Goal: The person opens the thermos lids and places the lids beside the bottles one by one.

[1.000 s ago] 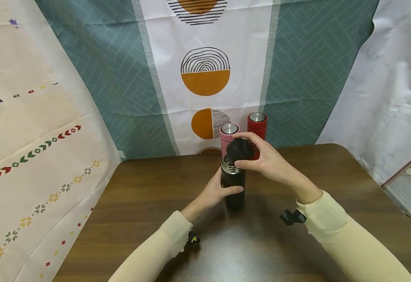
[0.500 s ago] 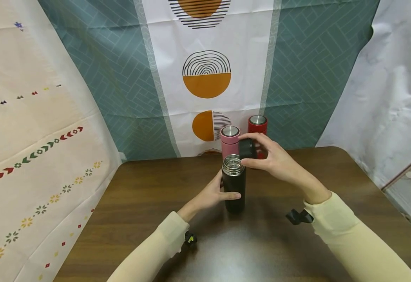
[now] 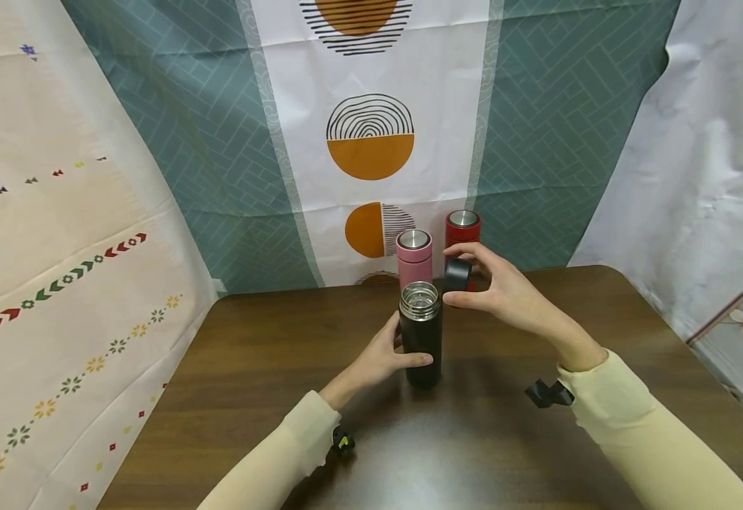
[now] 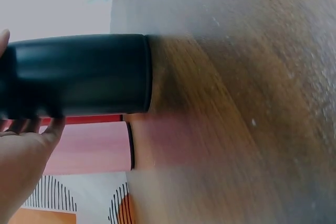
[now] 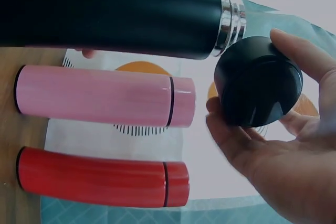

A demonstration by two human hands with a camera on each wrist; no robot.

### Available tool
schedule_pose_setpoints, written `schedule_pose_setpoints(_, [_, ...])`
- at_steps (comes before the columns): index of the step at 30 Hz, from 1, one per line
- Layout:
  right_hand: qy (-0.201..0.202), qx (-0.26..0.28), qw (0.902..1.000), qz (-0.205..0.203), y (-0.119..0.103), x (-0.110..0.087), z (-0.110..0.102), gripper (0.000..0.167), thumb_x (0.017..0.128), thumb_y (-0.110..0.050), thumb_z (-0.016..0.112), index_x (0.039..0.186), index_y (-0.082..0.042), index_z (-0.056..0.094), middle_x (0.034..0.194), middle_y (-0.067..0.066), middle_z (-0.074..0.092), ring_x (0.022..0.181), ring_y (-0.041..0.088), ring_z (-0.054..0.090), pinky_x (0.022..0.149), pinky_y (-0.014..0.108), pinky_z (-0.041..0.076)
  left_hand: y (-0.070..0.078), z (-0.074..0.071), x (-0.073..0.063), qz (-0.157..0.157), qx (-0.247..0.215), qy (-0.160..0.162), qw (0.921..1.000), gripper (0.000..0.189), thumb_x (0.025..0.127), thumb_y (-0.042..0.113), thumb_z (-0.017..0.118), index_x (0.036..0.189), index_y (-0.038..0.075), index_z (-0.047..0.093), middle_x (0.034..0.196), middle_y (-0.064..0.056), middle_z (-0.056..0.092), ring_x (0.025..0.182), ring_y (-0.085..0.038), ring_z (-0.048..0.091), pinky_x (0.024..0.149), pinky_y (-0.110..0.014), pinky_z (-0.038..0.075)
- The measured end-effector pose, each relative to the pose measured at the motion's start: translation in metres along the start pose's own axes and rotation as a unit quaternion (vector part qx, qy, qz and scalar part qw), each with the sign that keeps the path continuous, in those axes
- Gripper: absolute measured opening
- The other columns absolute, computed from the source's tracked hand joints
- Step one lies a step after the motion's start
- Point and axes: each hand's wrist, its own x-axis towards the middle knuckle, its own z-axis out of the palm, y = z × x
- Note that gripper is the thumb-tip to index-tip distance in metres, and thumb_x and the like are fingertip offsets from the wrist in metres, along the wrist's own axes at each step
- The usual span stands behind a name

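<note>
A black thermos (image 3: 423,347) stands upright on the wooden table, its steel threaded mouth (image 3: 419,300) uncovered. My left hand (image 3: 384,358) grips its body from the left, thumb across the front. In the left wrist view the thermos's lower body (image 4: 94,77) shows, with fingertips (image 4: 55,125) along its side. My right hand (image 3: 498,290) holds the black lid (image 3: 457,274) just right of the mouth, pinched between thumb and fingers. The right wrist view shows the lid (image 5: 257,85) tilted, overlapping the edge of the steel neck (image 5: 229,24).
Behind the black thermos stand a pink thermos (image 3: 414,258) and a red thermos (image 3: 463,230), both with steel-topped lids on. The wooden table (image 3: 269,354) reaches back to a patterned cloth (image 3: 371,156). Other cloths hang on the left and right.
My right hand has moved the lid rightward, off from over the thermos mouth, and tilted it. The left hand still grips the thermos, which stays in nearly the same spot.
</note>
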Motion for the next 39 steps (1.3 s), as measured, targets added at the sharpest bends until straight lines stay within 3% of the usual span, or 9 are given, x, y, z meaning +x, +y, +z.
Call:
schedule_pose_setpoints(4, [0.005,-0.020,0.9997,0.011,0.003,-0.002,-0.002,0.059,0.090,-0.030,0.083,0.141,-0.020,0.054,0.119,0.009,0.063,0.108,0.026,0.059,0.092,0.046,0.050,0.000,0.002,0.000,0.001,0.005,0.007,1.0000,0.088,0.088,0.019,0.085,0.159,0.028,0.033,0.152,-0.001,0.049,0.136,-0.029,0.053,0.113,-0.055,0.044])
schedule_pose_setpoints(12, [0.013,-0.023,0.9993,0.027,0.003,-0.001,-0.002,0.061,0.088,-0.024,0.085,0.134,-0.008,0.048,0.125,0.011,0.059,0.112,0.027,0.060,0.094,0.039,0.050,0.001,-0.003,-0.003,0.026,0.037,0.077,0.9960,0.080,0.083,0.026,0.090,0.152,0.021,0.048,0.140,-0.002,0.061,0.130,-0.025,0.059,0.111,-0.055,0.046])
schedule_pose_setpoints(17, [0.004,-0.051,0.9980,0.039,0.005,-0.002,-0.002,0.069,0.088,-0.031,0.084,0.143,-0.009,0.049,0.133,0.014,0.063,0.123,0.031,0.061,0.103,0.050,0.049,0.006,-0.010,-0.004,0.033,0.034,0.102,0.9937,0.075,0.083,0.025,0.090,0.147,0.018,0.052,0.137,-0.005,0.064,0.124,-0.028,0.063,0.107,-0.054,0.049])
schedule_pose_setpoints(22, [-0.001,-0.086,0.9956,0.039,0.007,-0.003,0.000,0.066,0.087,-0.039,0.083,0.143,-0.013,0.057,0.124,0.008,0.067,0.115,0.027,0.060,0.099,0.050,0.049,0.013,-0.017,-0.007,0.030,0.040,0.130,0.9902,0.073,0.083,0.024,0.090,0.145,0.018,0.054,0.135,-0.006,0.066,0.122,-0.030,0.064,0.105,-0.054,0.050])
schedule_pose_setpoints(32, [0.006,-0.038,0.9989,0.026,0.016,0.001,0.014,0.060,0.085,-0.025,0.087,0.137,-0.014,0.058,0.118,0.008,0.068,0.108,0.025,0.064,0.092,0.045,0.052,0.016,-0.027,-0.013,0.025,0.034,0.156,0.9868,0.069,0.083,0.022,0.090,0.143,0.018,0.057,0.132,-0.007,0.067,0.117,-0.032,0.065,0.101,-0.055,0.052])
schedule_pose_setpoints(39, [0.012,-0.036,0.9988,0.030,0.021,0.004,0.022,0.069,0.084,-0.020,0.087,0.145,-0.010,0.056,0.128,0.011,0.066,0.117,0.031,0.059,0.101,0.055,0.047,0.015,-0.036,-0.014,0.019,0.031,0.178,0.9834,0.067,0.084,0.022,0.088,0.143,0.017,0.057,0.133,-0.008,0.066,0.119,-0.033,0.065,0.101,-0.054,0.054])
